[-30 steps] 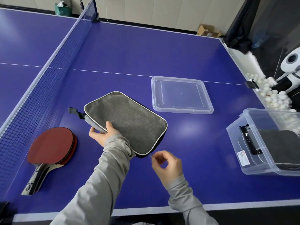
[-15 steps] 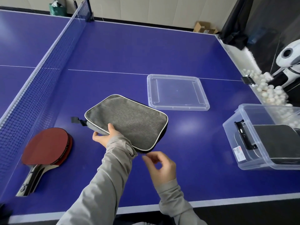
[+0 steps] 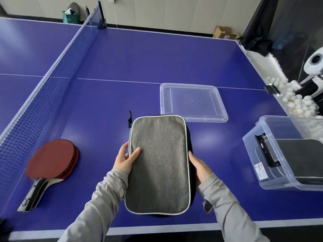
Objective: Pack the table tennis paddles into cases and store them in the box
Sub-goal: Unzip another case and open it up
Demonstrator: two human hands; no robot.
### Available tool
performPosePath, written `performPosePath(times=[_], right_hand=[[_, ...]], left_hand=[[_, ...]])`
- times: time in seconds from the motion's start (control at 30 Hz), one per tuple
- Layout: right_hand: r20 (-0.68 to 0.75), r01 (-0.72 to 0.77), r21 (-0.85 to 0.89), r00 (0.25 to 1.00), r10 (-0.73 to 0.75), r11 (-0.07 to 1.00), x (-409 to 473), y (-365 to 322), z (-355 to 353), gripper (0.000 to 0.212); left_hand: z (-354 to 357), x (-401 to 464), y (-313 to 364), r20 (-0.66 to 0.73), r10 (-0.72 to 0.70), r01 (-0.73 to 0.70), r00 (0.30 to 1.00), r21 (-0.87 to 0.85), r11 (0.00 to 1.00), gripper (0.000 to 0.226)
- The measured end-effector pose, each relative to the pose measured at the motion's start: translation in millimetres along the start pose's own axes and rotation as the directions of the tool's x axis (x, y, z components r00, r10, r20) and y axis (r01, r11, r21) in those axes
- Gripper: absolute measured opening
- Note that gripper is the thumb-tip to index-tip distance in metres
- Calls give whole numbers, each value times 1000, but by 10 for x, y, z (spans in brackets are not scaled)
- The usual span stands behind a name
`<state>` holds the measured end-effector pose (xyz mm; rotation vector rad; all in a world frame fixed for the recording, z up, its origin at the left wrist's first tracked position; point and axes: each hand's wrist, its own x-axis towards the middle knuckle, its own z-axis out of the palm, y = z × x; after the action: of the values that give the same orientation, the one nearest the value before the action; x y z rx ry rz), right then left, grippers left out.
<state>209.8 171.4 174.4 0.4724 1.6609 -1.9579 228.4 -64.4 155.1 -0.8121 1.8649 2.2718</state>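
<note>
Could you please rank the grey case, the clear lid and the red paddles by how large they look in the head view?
1. Grey case, though it is held nearest the camera.
2. Clear lid.
3. Red paddles.

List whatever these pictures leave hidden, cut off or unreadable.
Head view only:
- Inside of the grey case: its fabric hides any paddle.
- Right hand fingers: behind the case edge.
- Lower paddle in the red paddles stack: covered by the top one.
- Clear box: right side cut off by the frame.
- Box label: print too small.
</note>
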Motion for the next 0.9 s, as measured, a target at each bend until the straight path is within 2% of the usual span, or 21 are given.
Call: performPosePath(times=[0.07, 0.1, 0.13, 0.2, 0.27, 0.33, 0.43, 0.53, 0.63, 0.73, 0.83, 0.9], right_hand=[[-25, 136, -27, 990, -136, 990, -58, 1, 61, 27], [-57, 193, -91, 978, -199, 977, -100, -10, 112, 23], [-97, 240, -191, 960, -261, 952, -135, -11, 166, 21], [-122, 312, -420, 911, -394, 852, -183, 28, 269, 22], [-76, 349, -567, 880, -470, 746, -232, 68, 361, 20], [-14, 370, -594, 883, -470, 714, -279, 94, 419, 22], [23, 369, -535, 906, -423, 760, -312, 116, 432, 36], [106, 359, -499, 928, -356, 789, -299, 152, 419, 33], [157, 369, -542, 927, -340, 755, -253, 171, 389, 28], [147, 348, -578, 934, -326, 738, -155, 119, 291, 20], [71, 285, -563, 952, -298, 776, 55, 59, 29, 34], [15, 233, -575, 962, -274, 784, 198, 4, -150, 29]], left_hand=[[91, -19, -16, -101, 28, 0, 994, 269, 963, 67], [159, -55, -21, -137, 60, 2, 989, 412, 911, 78], [253, -119, -16, -123, 90, -20, 988, 483, 876, 84], [505, -279, -10, 37, 92, -99, 995, 422, 901, 78], [738, -431, -5, 174, 26, -75, 984, 280, 957, 72], [852, -483, -6, 176, -20, -16, 984, 205, 979, 72], [855, -502, 7, 132, -77, 49, 988, 206, 977, 82], [808, -504, 0, 103, -96, 76, 990, 183, 980, 71], [734, -499, -28, 75, -97, 78, 992, 226, 971, 66], [568, -435, -29, 8, -60, 56, 998, 250, 967, 51], [237, -249, -29, -133, 32, 18, 991, 358, 934, 33], [-35, -89, -58, -211, 65, 39, 975, 455, 890, 41]])
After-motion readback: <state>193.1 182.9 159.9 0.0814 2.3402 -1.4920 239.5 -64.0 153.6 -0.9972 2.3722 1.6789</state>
